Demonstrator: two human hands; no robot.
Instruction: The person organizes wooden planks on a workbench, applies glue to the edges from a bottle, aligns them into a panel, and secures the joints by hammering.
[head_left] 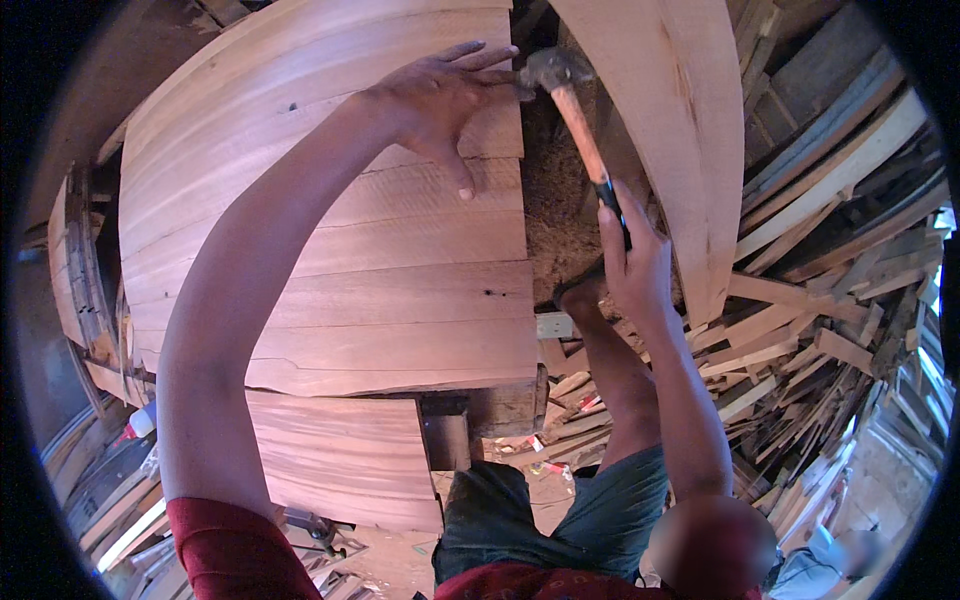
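My right hand (637, 255) is wrapped round the black grip of a hammer (580, 135). Its handle is orange wood, and its dark metal head lies by the right edge of a wide wooden panel (330, 230) made of several planks laid side by side. On that panel my left hand (435, 100) rests with its fingers spread, the fingertips reaching the panel's right edge next to the hammer head. Whether the head touches the edge or a fingertip, I cannot tell. Nothing shows in my left hand.
A long curved board (690, 130) stands right of the hammer. Offcuts and wood strips (800, 340) are heaped at the right. A smaller wooden panel (340, 455) lies nearer me, with a white bottle with a red tip (140, 422) at the left. Sawdust (555, 225) covers the gap beside the panel.
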